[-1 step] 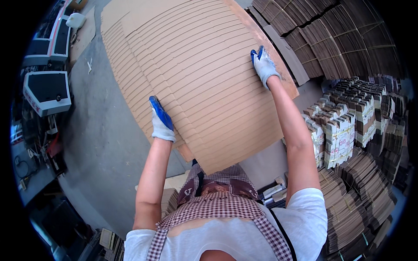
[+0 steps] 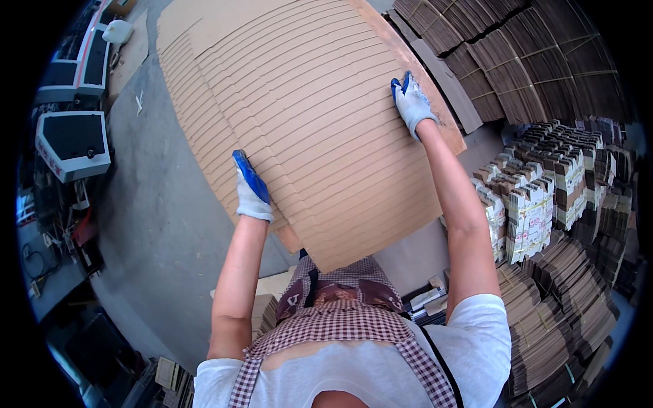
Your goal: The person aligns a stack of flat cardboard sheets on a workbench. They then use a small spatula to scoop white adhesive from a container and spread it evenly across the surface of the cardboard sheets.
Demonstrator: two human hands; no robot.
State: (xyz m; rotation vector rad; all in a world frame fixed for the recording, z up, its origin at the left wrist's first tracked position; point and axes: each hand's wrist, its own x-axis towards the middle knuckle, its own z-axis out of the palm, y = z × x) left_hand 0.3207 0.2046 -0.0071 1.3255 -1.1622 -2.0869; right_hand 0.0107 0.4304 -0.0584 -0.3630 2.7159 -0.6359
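A broad spread of brown cardboard sheets [image 2: 320,136] lies before me, overlapping like shingles so that many parallel edges show. Both my hands wear white gloves with blue coating. On the left part of the sheets, my left hand [image 2: 252,187] stands on its side, fingers stretched out and its blue palm turned to the right. Near the right edge of the spread is my right hand [image 2: 412,103], its thumb and fingers apart; the undersides of its fingers are hidden. Neither hand visibly lifts a sheet. Beneath the cardboard, a worn wooden board [image 2: 449,129] shows along the right side.
Strapped stacks of brown cardboard [image 2: 530,68] stand at the far right. Nearer are bundles of white printed cartons [image 2: 530,217] and more flat cardboard piles [image 2: 544,313]. Grey machinery [image 2: 73,146] lines the left side, beyond the grey floor [image 2: 156,224]. A white jug [image 2: 118,32] is at the upper left.
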